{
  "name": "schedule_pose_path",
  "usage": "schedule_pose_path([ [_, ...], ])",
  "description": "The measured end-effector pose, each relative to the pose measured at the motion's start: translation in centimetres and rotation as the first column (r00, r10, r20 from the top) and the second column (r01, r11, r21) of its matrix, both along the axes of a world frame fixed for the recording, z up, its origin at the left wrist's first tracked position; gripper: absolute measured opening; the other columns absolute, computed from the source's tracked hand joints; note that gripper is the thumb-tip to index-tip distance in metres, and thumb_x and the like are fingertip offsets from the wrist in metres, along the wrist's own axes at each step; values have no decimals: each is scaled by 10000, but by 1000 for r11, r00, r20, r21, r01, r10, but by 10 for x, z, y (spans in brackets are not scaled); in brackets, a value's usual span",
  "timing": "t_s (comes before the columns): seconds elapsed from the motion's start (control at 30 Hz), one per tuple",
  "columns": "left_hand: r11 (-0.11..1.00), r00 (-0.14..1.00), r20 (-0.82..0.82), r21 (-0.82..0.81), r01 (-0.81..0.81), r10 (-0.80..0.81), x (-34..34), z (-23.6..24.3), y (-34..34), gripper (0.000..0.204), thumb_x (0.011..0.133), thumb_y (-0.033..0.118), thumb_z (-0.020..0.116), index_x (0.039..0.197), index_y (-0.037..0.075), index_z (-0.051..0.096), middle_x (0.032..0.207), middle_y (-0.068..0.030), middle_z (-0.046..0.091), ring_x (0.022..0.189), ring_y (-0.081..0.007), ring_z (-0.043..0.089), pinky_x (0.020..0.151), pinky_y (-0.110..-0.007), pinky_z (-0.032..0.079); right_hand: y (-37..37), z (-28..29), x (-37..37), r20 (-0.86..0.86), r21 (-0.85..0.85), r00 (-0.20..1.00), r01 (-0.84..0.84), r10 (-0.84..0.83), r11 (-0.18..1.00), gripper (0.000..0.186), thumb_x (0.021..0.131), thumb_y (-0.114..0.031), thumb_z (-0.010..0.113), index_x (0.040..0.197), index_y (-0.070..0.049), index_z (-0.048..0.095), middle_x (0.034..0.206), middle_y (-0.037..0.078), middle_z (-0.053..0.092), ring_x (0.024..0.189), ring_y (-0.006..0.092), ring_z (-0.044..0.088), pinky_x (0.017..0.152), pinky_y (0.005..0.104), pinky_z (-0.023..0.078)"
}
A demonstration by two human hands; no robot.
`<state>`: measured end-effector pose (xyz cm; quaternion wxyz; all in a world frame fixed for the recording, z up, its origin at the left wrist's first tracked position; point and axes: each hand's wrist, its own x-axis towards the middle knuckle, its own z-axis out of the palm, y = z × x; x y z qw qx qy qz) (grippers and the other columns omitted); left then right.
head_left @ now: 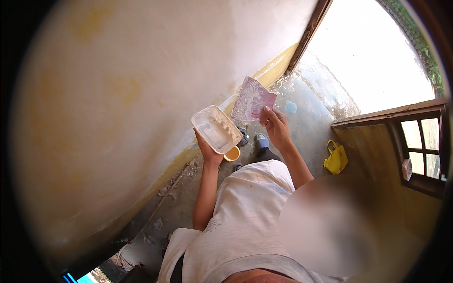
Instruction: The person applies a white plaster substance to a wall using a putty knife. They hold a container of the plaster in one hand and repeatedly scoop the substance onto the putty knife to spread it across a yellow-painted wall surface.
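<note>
My left hand [209,150] is closed around the underside of a whitish rectangular plastic tub [207,115], tilted so its inside shows. White paste-like residue coats the tub's walls and bottom. Just right of it, my right hand [276,123] pinches the lower right corner of a thin pinkish sheet [253,100]. Pale filler-like smears cover much of that sheet, thickest toward its left side. The sheet is held up near the tub's rim, and a small gap seems to part them. Fingers of my left hand are partly hidden behind the tub.
A patchy white and yellow wall [141,94] rises on the left. Below my hands, a yellow-orange bucket [232,153] stands by my slippered foot [262,140]. A yellow bag [336,158] rests by the right wall, under a wooden window frame [417,141]. Debris litters the floor; a bright doorway opens beyond.
</note>
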<state>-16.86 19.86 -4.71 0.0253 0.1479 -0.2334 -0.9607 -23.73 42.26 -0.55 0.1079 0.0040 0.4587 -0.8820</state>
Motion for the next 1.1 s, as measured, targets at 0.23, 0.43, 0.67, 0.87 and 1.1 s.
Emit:
schedule_pose_path([
  [0.23, 987, 987, 28, 22, -157, 156, 0, 46, 22, 534, 1023, 566, 417, 1398, 199, 521, 1370, -9, 570, 1260, -240, 549, 1038, -482, 473, 32, 96, -73, 69, -113, 998, 12, -4, 994, 149, 1023, -123, 559, 1165, -77, 571, 794, -33, 561, 700, 67, 540, 628, 248, 439],
  [0.43, 986, 986, 13, 1, -168, 168, 3, 65, 31, 590, 999, 607, 444, 1445, 222, 478, 1440, -14, 516, 1316, -262, 495, 1112, -507, 394, 89, 217, -192, -603, 0, 713, 448, -357, 894, 313, 1053, -170, 557, 1341, -51, 526, 1071, 20, 653, 957, 74, 639, 741, 239, 524],
  [0.67, 995, 997, 4, -63, -78, 79, 4, 109, 50, 598, 1000, 614, 440, 1453, 225, 466, 1469, 4, 487, 1357, -251, 455, 1141, -492, 358, 131, 416, -342, -895, 326, 295, 944, -335, -40, 329, 950, -60, 510, 1259, 50, 524, 836, 325, 679, 814, 492, 684, 713, 537, 569],
  [0.87, 997, 998, 6, -42, -59, 59, 8, 113, 39, 571, 1001, 600, 453, 1433, 229, 489, 1436, 3, 517, 1333, -248, 481, 1131, -490, 373, -45, 424, -168, -969, -131, -195, 927, 153, 352, 415, 902, 32, 544, 1305, 112, 485, 1176, 298, 641, 759, 332, 711, 509, 396, 565],
  [1.1, 998, 999, -24, -55, -42, 41, 8, 93, 34, 615, 988, 635, 445, 1447, 228, 478, 1457, -7, 501, 1344, -265, 465, 1140, -491, 358, 66, 343, -182, -951, 0, 114, 930, -287, 368, 222, 993, -65, 559, 1207, -20, 596, 956, 226, 714, 791, 382, 721, 623, 399, 556],
])
